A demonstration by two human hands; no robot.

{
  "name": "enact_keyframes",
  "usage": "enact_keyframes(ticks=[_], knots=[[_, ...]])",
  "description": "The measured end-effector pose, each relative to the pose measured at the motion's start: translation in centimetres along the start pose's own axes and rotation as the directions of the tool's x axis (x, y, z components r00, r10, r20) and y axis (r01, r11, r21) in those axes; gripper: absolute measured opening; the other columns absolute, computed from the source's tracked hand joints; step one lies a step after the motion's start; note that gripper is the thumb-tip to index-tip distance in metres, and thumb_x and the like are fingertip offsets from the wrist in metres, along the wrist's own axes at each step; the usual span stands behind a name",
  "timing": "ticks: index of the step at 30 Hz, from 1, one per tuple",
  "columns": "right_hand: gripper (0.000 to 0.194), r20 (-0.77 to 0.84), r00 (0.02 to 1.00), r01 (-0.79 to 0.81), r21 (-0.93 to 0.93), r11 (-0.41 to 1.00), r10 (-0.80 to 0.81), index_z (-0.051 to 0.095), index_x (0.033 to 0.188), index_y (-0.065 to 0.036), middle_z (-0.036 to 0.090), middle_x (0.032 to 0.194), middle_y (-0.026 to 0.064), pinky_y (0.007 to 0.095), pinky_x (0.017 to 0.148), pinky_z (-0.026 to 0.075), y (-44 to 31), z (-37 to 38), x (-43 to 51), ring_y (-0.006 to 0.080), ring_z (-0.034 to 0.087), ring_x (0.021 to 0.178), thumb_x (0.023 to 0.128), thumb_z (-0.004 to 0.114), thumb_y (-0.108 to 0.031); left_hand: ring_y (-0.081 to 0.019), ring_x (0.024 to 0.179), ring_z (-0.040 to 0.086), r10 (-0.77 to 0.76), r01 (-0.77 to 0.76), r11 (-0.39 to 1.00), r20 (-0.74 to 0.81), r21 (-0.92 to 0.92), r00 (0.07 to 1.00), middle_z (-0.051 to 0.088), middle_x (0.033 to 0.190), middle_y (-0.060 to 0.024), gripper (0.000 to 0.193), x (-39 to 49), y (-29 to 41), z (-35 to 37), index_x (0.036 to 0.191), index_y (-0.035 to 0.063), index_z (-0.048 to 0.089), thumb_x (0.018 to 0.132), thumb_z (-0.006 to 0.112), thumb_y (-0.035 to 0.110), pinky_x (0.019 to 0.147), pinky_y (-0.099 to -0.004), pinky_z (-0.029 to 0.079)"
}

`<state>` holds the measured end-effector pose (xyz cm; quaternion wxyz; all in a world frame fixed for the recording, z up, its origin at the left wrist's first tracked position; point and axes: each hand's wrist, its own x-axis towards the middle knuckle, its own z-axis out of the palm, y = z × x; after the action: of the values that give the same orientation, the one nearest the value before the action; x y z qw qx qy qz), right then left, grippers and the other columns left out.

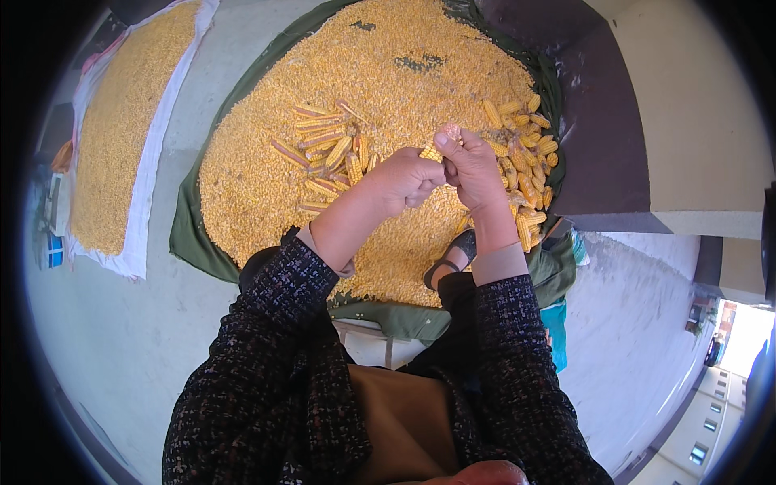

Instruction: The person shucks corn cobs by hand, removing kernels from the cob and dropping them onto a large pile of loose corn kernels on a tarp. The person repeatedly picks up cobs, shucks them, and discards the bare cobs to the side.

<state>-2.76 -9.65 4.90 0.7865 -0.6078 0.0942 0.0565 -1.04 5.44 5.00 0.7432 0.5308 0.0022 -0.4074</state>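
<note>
My left hand is closed around an ear of corn, whose yellow kernels show above the fist. Pressed close beside it, my right hand grips a pinkish bare cob under the thumb. Whether the yellow and pinkish parts belong to one cob cannot be told, as the fingers hide where they meet. Both hands are above a wide spread of loose corn kernels. Partly stripped ears with reddish strips lie left of my hands. Fuller yellow ears are heaped to the right.
A dark green cloth lies beneath the kernels. My shoe rests among them near the right ears. At far left, more kernels cover a white sheet. A wall with a dark lower band borders the right side.
</note>
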Motion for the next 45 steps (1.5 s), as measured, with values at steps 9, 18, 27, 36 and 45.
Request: enact_keyframes(ticks=[9, 18, 27, 36, 45], knots=[[0.016, 0.141, 0.99, -0.009, 0.185, 0.983, -0.018, 0.06, 0.098, -0.004, 0.057, 0.067, 0.0002, 0.0173, 0.042, 0.029, 0.0, -0.5, -0.1, 0.0041, 0.045, 0.05, 0.085, 0.069, -0.009, -0.0046, 0.038, 0.034, -0.184, 0.277, 0.901, 0.283, -0.335, 0.941, 0.041, 0.054, 0.0049, 0.008, 0.6, -0.6, -1.7, 0.075, 0.0091, 0.05, 0.08, 0.056, 0.008, 0.035, -0.0212, 0.023], [0.02, 0.058, 0.997, -0.053, 0.155, 0.987, 0.044, 0.062, 0.094, -0.004, 0.053, 0.064, -0.0009, 0.0184, 0.044, 0.029, -0.8, -0.1, 0.0, 0.0048, 0.043, 0.051, 0.091, 0.064, -0.023, -0.004, 0.039, 0.033, -0.184, 0.246, 0.924, 0.222, -0.292, 0.957, 0.04, 0.054, 0.0056, 0.01, 0.4, 0.1, -1.3, 0.074, 0.0104, 0.049, 0.08, 0.055, 0.007, 0.036, -0.0202, 0.023], [0.022, 0.01, 1.0, -0.026, 0.012, 1.0, 0.025, 0.063, 0.091, -0.005, 0.049, 0.062, -0.0017, 0.0192, 0.043, 0.028, -0.2, -0.4, 0.4, 0.005, 0.041, 0.05, 0.091, 0.063, -0.027, -0.0038, 0.039, 0.033, -0.195, 0.263, 0.924, 0.25, -0.277, 0.948, 0.04, 0.052, 0.0059, 0.015, 1.0, -0.1, -1.4, 0.069, 0.012, 0.047, 0.08, 0.056, 0.008, 0.036, -0.0208, 0.023], [0.018, -0.04, 0.996, -0.085, -0.015, 0.996, 0.084, 0.063, 0.091, -0.005, 0.052, 0.066, -0.0028, 0.0191, 0.043, 0.028, -0.3, -0.1, 0.5, 0.0046, 0.043, 0.053, 0.085, 0.069, -0.021, -0.0085, 0.043, 0.041, 0.014, -0.002, 0.994, -0.107, 0.113, 0.994, 0.047, 0.06, -0.0002, 0.025, 0.7, -0.2, 0.3, 0.093, -0.0048, 0.057, 0.074, 0.061, 0.011, 0.039, -0.0236, 0.028], [0.017, -0.332, 0.942, -0.009, -0.189, 0.982, -0.055, 0.062, 0.084, -0.009, 0.05, 0.068, -0.0058, 0.0207, 0.051, 0.03, 5.0, -0.9, 2.3, 0.0047, 0.04, 0.057, 0.084, 0.072, -0.023, -0.0293, 0.088, 0.065, 0.072, 0.035, 0.733, -0.128, 0.679, 0.989, 0.065, 0.095, -0.0266, 0.057, 4.3, -2.5, 0.0, 0.112, -0.0163, 0.054, 0.074, 0.069, 0.023, 0.077, -0.0351, 0.049]])
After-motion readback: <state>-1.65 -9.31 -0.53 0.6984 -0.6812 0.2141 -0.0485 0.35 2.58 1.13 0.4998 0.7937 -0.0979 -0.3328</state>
